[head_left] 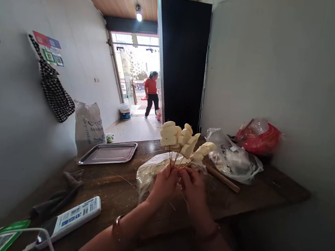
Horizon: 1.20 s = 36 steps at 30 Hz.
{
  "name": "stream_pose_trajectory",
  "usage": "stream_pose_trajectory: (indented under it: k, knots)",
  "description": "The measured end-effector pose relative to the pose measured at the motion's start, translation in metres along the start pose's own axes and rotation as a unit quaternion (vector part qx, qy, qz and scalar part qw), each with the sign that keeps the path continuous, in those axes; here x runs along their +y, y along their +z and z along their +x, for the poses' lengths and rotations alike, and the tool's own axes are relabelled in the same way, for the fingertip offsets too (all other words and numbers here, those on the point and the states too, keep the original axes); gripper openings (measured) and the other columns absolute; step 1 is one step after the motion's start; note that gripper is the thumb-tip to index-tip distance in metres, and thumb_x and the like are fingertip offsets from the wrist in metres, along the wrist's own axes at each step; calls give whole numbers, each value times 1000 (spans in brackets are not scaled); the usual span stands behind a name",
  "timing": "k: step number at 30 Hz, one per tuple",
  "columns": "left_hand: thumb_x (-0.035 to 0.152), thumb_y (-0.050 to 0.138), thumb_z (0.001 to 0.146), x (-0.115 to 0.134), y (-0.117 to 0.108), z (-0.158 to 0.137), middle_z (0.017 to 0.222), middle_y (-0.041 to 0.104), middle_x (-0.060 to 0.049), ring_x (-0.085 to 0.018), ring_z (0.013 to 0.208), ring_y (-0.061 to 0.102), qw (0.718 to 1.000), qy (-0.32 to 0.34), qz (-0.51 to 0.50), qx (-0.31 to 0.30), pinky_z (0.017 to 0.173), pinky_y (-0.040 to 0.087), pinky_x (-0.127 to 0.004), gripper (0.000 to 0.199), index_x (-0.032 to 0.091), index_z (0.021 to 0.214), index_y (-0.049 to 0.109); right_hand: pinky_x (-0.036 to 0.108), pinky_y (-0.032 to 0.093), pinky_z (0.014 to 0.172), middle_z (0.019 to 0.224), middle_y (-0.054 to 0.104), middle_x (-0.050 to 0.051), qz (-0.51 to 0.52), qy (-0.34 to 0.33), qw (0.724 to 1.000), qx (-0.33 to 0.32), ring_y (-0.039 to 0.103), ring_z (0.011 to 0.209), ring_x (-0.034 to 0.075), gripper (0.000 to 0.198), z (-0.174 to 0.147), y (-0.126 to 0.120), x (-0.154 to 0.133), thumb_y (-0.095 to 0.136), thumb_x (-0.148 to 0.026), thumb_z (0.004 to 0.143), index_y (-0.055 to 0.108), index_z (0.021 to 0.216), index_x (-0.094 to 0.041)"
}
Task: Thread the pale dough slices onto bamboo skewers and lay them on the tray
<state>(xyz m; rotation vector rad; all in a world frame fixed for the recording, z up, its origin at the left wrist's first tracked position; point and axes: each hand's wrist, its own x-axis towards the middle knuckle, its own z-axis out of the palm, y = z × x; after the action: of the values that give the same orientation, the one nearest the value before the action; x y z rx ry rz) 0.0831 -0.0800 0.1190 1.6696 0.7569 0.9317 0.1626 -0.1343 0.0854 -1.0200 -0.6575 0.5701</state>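
Several wooden skewers threaded with pale, cream-coloured slices (169,136) fan upward above the table. My left hand (163,185) is closed around the lower ends of the bunch. Right beside it, my right hand (194,187) pinches the stick of a skewer (204,150) that leans to the right, its pale pieces near the tip. The fingertips of both hands almost meet, and they partly hide the stick ends. Under and behind the hands lies a clear plastic bag (145,174) with more pale pieces in it. What kind of food the slices are, I cannot tell.
A metal tray (109,153) lies at the table's back left, by a white sack (89,125). Rightward are a wooden stick (222,179), a clear bag (237,162) and a red bag (259,138). A white device (75,218) sits front left. A person (151,92) stands at the doorway.
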Motion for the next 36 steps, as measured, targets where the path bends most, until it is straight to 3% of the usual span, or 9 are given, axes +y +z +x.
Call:
stream_pose_trajectory:
  k: [4,10,18,25,30,36]
  knots:
    - [36,52,81,4,34,-8,61,52,1,-12,55,45,999,23,24,-6,53,35,-24,20,19,73,49,23,39,46,68,62,0,9,-13,998,53,51,54,13,28,4,-23,-2,63,-45,76,62,79,-17]
    - [29,46,87,2,60,-8,67,54,-2,-16,63,47,981,104,159,29,61,34,-28,17,20,73,50,29,48,64,72,68,4,-61,-94,991,70,61,68,19,23,13,-42,-12,59,-40,78,62,74,-17]
    - [28,45,88,-2,76,-11,69,54,-3,-18,63,48,974,130,184,16,64,34,-30,17,22,72,47,30,47,65,70,67,5,-97,-108,987,75,60,67,19,23,17,-58,-14,54,-36,80,63,71,-17]
    - [34,46,89,-8,79,-8,66,55,-1,-15,60,49,984,101,144,28,58,35,-27,22,20,72,47,25,42,51,61,60,0,-72,-85,990,82,53,54,15,26,19,-70,-13,54,-41,81,58,69,-18]
    - [42,41,89,-17,54,0,63,61,1,-10,39,44,996,23,91,8,43,32,-23,23,20,81,45,21,31,39,56,56,-2,-25,-18,997,69,45,44,11,34,12,-93,-12,55,-52,83,56,75,-19]
    - [38,48,81,-20,-31,20,52,56,5,-9,34,42,986,0,56,157,37,28,-19,19,19,81,45,22,36,44,69,62,0,0,-18,999,43,48,47,10,36,-1,-114,-10,64,-55,77,56,79,-19]
